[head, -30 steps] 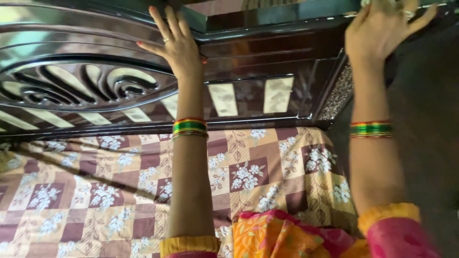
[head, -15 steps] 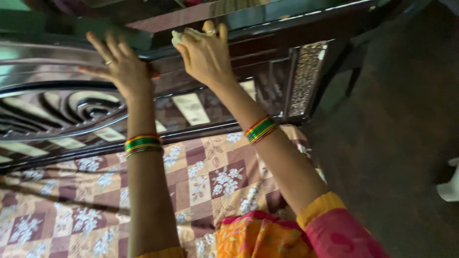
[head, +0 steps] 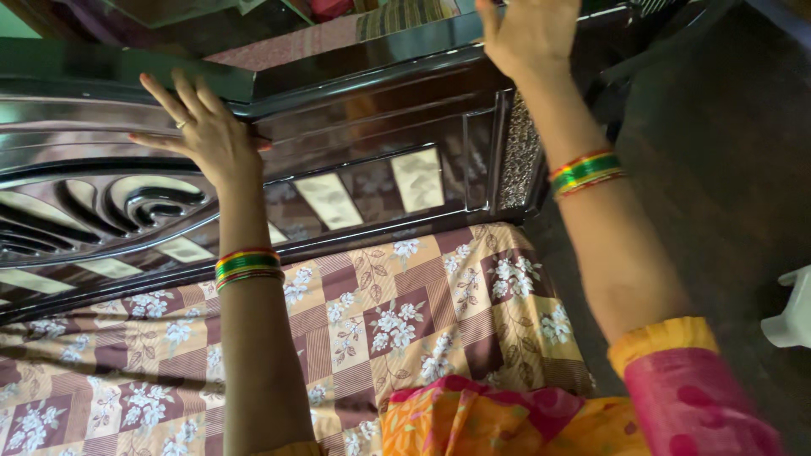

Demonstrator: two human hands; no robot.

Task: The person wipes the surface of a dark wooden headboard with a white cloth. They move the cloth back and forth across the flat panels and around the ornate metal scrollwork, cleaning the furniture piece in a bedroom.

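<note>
since before, right hand has slid right along the dark headboard. two hands press it, left hand fingers spread, right fingers hidden. one flowered sheet lies below.

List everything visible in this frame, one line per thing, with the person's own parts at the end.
headboard: one, dark glossy wood with carved swirl and pale inset panels, across the upper half.
bedsheet: one, checked maroon and beige with white flowers, on the bed below the headboard.
floor: dark, at right beside the bed.
white object: one, partly cut off at the right edge; kind unclear.
bangles: two sets, green, red and yellow, one on each wrist.
sleeve: pink with yellow cuff, lower right.
left hand: open, flat on the headboard.
right hand: at the headboard's top edge, fingers cut off by the frame.
</note>
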